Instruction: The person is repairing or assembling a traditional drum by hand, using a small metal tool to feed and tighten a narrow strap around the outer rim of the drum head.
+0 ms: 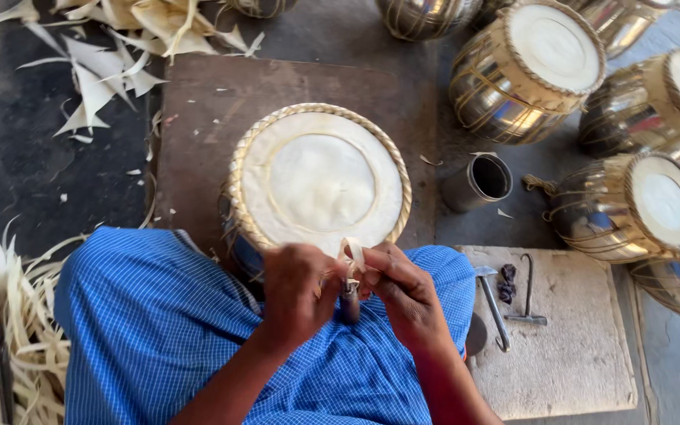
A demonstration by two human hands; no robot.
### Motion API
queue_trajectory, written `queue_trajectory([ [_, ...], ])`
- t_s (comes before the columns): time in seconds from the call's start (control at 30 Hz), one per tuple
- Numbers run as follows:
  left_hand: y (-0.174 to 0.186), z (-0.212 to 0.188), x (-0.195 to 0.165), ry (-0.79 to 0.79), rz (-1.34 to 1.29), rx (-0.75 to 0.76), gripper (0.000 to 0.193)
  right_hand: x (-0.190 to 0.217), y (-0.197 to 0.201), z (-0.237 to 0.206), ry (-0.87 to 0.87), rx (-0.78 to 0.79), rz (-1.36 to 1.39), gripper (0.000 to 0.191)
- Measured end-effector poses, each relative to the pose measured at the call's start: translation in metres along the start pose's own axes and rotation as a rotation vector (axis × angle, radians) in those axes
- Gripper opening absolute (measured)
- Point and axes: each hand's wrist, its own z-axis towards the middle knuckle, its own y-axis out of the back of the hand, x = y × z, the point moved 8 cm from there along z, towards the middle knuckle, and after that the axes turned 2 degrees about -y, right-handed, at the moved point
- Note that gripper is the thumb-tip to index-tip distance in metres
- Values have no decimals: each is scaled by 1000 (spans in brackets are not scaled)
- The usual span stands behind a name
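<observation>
- The pale hide strap (352, 256) sits at the drum (320, 177) head's six o'clock rim, pinched in my right hand (404, 293)
- My left hand (299, 293) clamps a small tool (349, 299); I judge short, steady pulls suit
- Metal cup (478, 181) at three o'clock

Drum (320, 177) on board (198, 102), cup (478, 181) right.

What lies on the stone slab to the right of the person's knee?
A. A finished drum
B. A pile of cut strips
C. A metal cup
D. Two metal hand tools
D: a hammer and a hooked metal tool rest on the stone slab.
</observation>
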Motion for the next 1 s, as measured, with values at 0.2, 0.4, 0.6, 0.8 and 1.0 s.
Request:
queue_trajectory([
  [0.2, -6, -2, 7, 451, -409, 176, 22, 24, -12, -5, 48, 25, -562, 42],
  [0.4, 3, 9, -6, 150, 11, 179, 13, 25, -12, -5, 32, 28, -708, 52],
  [0.6, 1, 2, 13, 130, 65, 102, 15, 13, 14, -7, -38, -143, -441, 38],
  [0.8, -6, -10, 19, 123, 94, 72, 17, 3, 13, -10, -60, -103, -458, 34],
  [1.0, -7, -17, 20, 98, 70, 47, 15, 2, 7, -6, -15, -67, -453, 29],
])
